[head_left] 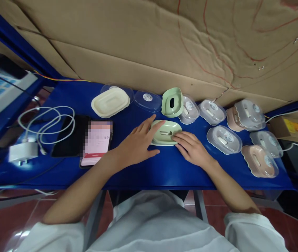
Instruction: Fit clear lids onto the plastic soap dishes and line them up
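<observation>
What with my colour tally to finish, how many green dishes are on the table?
2. The near green dish lies between the left hand and right hand; the far green dish sits behind it, near the cardboard. More could be hidden underneath.

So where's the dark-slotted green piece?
Head view, right of centre: the green piece sits beyond the green dish, between a clear lid and a lidded box.

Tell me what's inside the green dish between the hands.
A small pale bar shows mid-floor in the green dish. The left hand and right hand cover parts of the dish's ends; what lies beneath them cannot be seen.
</observation>
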The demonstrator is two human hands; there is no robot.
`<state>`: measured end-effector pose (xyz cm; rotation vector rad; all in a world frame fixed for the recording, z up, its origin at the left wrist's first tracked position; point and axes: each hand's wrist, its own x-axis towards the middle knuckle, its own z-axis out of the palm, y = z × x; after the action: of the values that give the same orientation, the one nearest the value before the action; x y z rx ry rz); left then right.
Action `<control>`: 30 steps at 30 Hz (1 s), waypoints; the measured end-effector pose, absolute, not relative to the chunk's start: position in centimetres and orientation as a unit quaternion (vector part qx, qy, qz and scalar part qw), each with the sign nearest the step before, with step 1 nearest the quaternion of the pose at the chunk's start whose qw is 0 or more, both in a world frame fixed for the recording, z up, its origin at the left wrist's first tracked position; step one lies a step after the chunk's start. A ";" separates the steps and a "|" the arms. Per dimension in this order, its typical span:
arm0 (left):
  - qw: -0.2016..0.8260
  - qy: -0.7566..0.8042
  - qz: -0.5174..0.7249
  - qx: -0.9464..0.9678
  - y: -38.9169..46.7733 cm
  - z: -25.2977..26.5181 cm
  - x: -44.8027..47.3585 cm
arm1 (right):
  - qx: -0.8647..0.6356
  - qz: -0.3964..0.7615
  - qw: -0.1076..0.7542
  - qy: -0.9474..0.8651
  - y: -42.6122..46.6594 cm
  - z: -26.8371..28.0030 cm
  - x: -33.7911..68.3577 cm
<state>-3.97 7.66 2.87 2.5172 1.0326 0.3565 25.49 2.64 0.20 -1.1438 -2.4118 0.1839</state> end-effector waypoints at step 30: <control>0.130 0.434 0.127 0.883 8.0 2.9 -3.5 | -0.499 0.373 0.426 -0.657 6.1 1.0 26.2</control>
<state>-3.53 8.04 2.93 2.5650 1.2604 0.3703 26.17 6.06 0.97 -1.2464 -1.6416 0.9324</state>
